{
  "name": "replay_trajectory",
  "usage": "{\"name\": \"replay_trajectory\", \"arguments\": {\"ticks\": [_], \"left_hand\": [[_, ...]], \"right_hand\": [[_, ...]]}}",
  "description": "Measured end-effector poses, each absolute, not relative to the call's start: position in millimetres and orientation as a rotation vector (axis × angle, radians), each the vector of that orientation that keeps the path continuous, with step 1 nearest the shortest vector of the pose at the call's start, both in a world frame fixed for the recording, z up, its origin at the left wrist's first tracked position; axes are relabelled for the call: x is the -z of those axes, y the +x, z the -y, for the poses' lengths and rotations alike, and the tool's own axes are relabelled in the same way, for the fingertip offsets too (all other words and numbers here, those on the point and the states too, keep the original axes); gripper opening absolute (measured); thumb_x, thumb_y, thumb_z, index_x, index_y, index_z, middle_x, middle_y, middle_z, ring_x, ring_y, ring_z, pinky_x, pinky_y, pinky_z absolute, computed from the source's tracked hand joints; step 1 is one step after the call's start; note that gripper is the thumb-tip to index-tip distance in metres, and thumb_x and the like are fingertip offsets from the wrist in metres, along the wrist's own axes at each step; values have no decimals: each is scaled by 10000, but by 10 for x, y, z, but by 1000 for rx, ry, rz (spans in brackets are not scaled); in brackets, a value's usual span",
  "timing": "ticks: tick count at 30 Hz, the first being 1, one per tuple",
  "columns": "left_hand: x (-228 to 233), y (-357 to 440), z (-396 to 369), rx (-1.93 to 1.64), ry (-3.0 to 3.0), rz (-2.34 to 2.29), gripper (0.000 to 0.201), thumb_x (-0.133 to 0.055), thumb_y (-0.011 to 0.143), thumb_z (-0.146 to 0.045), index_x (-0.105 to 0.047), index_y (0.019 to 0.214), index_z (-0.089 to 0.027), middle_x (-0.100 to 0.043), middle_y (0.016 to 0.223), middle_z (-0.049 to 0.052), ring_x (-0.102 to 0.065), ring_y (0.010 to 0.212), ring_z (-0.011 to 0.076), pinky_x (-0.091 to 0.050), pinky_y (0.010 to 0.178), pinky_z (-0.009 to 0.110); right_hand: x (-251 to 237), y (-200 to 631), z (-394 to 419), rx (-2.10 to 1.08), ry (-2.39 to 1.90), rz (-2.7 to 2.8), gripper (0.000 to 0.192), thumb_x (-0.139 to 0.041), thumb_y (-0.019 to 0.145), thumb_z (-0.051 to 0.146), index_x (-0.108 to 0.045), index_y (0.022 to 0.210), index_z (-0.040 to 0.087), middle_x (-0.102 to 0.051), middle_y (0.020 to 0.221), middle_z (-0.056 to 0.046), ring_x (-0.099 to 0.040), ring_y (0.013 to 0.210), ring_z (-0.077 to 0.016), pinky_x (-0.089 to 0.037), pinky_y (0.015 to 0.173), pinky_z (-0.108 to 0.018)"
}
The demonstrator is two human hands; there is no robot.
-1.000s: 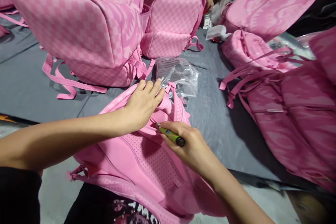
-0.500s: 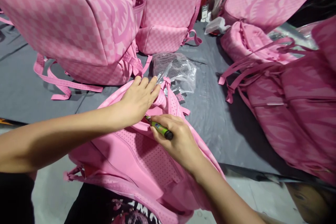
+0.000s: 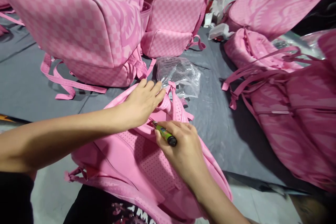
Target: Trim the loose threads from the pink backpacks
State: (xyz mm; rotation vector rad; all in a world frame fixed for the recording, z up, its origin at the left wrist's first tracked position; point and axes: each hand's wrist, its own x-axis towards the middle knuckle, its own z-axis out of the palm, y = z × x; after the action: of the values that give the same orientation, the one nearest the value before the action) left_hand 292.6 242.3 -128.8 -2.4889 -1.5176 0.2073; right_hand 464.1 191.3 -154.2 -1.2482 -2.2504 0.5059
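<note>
My left hand (image 3: 141, 103) lies flat and open on the top of the pink backpack (image 3: 147, 161) in front of me, and my right hand (image 3: 181, 147) is closed around a green pen (image 3: 165, 134) — its tip touches, I think, the seam under the handle. I see no mark there yet.

The pink perforated-fabric backpack (image 3: 147, 168) lies nearest the person, partly on the grey cloth table cover (image 3: 215, 126). The left hand (image 3: 141, 103) rests on its upper end; the right hand (image 3: 181, 150) lies just right of and nearer than the left, gripping a green pen-shaped tool (image 3: 165, 134) against the backpack. Just beyond the backpack's top lies a crumpled clear plastic bag (image 3: 181, 75). Behind it, to the left, stands a large pink checkered backpack (image 3: 78, 31); a smaller pink checkered backpack (image 3: 170, 24) stands to its right. Pink wave-patterned backpacks (image 3: 288, 112) lie at the right
</note>
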Motion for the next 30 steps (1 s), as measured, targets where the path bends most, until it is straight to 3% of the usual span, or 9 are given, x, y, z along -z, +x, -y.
{"name": "replay_trajectory", "arguments": {"ticks": [7,12,23,30], "left_hand": [[1356,2938,-2422,-178,-2461,1546,686,-558,884,-289,-327,1511,-133,-360,1542,145,-423,1268,318,-290,1077,449],[1384,2943,-2414,-166,-2425,1553,617,-486,921,-253,-334,1510,-149,-386,1526,135,-452,1228,301,-302,1069,441],[1382,2958,-2413,-187,-2440,1588,664,-515,893,-234,-311,1523,-176,-372,1539,110,-415,1275,302,-269,1112,446],[1343,2944,-2417,-179,-2474,1567,680,-552,875,-241,-329,1507,-132,-375,1531,151,-401,1304,322,-265,1113,456]], "right_hand": [[1596,4633,-1910,-504,-1213,2259,154,-605,878,241,-689,1003,210,-747,966,-49,-682,890,-226,-440,833,-428],[1597,4697,-1952,-693,-1143,2268,231,-568,881,191,-677,1079,237,-743,1097,-50,-693,980,-222,-486,881,-425],[1561,4714,-1991,-679,-1183,2325,240,-584,863,184,-708,1062,235,-759,1035,-54,-704,930,-230,-491,864,-438],[1561,4693,-1967,-681,-1190,2260,215,-583,877,228,-706,1054,233,-765,994,-46,-705,880,-208,-458,878,-434]]}}
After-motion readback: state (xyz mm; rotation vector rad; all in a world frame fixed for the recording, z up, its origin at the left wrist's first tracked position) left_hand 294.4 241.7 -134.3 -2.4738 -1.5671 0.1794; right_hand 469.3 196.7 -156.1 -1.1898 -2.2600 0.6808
